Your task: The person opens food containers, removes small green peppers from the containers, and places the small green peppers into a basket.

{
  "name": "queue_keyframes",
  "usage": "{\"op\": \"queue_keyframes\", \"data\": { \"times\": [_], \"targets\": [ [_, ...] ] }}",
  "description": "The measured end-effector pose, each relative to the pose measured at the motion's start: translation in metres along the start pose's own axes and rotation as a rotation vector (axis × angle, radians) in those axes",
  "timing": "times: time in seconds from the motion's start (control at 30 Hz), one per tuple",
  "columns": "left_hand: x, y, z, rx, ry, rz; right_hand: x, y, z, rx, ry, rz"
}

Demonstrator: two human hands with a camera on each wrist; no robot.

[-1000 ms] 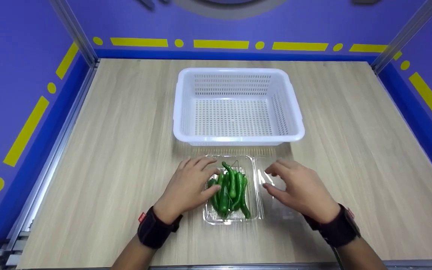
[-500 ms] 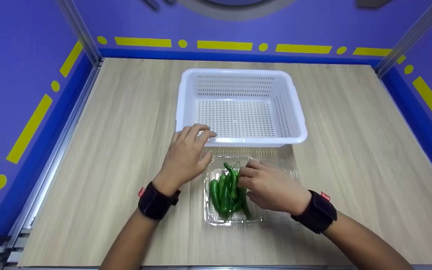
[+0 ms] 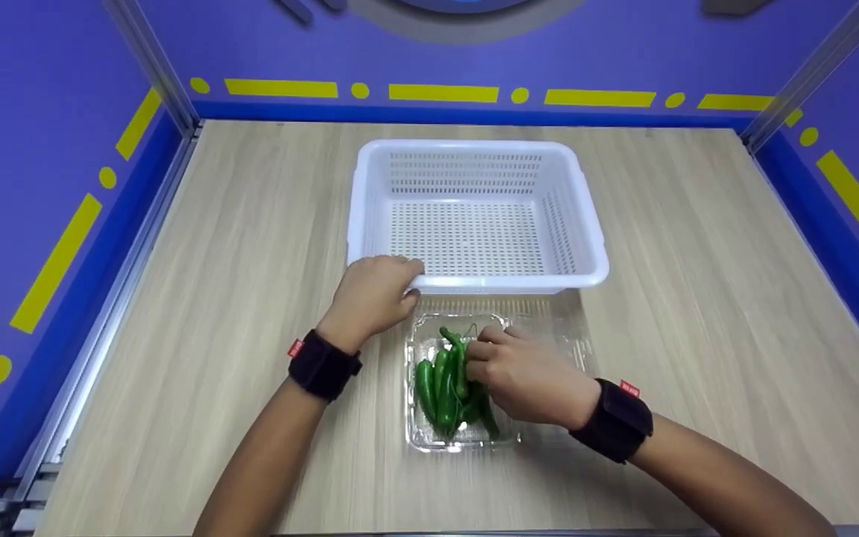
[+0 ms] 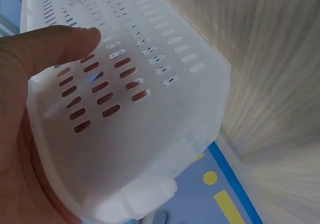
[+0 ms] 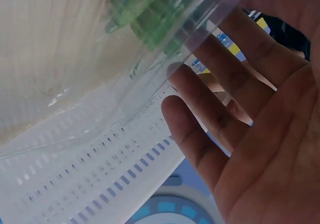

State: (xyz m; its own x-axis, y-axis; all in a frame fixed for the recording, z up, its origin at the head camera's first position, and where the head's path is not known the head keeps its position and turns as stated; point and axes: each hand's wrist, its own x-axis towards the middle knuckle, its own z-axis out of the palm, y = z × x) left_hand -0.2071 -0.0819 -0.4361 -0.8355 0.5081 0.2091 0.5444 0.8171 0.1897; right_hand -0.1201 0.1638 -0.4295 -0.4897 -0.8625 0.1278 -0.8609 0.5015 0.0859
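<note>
White plastic basket point(image 3: 478, 216) sits mid-table with nothing in it; its perforated floor shows bare from rim to rim. Just in front of it, near the person, lies a clear clamshell tray point(image 3: 422, 432) with its lid folded open to the right, and a bunch of green peppers point(image 3: 444, 380) lies in the tray's left half.

Left hand point(image 3: 371, 294) is at the basket's near-left corner. Its fingers curl over the rim, and the left wrist view shows the thumb point(image 4: 60, 44) pressed against the slotted wall point(image 4: 145, 99), so this hand grips the basket.

Right hand point(image 3: 523, 373) reaches into the tray from the right, knuckles up. In the head view its fingertips meet the peppers at their upper right, and they look bent around one or two of them. The right wrist view shows fingers point(image 5: 200, 134) fairly straight beside the clear plastic, with green blurred behind it, so I cannot tell whether a pepper is truly pinched or only touched.

As a judgement of progress: the tray is opened and the basket is steadied, and that seems to be all that is done. No pepper has left the tray, none is lifted clear, and the whole bunch is yet to go across.
</note>
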Motion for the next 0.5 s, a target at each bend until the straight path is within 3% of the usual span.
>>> {"op": "queue_keyframes", "data": {
  "times": [0.33,0.5],
  "targets": [
    [0.011,-0.002,0.002,0.033,-0.106,-0.039,0.007,-0.005,0.005,-0.040,-0.076,-0.026],
    [0.015,-0.001,-0.001,0.053,-0.143,-0.045,0.007,-0.003,0.006,-0.039,-0.071,-0.043]
  ]
}}
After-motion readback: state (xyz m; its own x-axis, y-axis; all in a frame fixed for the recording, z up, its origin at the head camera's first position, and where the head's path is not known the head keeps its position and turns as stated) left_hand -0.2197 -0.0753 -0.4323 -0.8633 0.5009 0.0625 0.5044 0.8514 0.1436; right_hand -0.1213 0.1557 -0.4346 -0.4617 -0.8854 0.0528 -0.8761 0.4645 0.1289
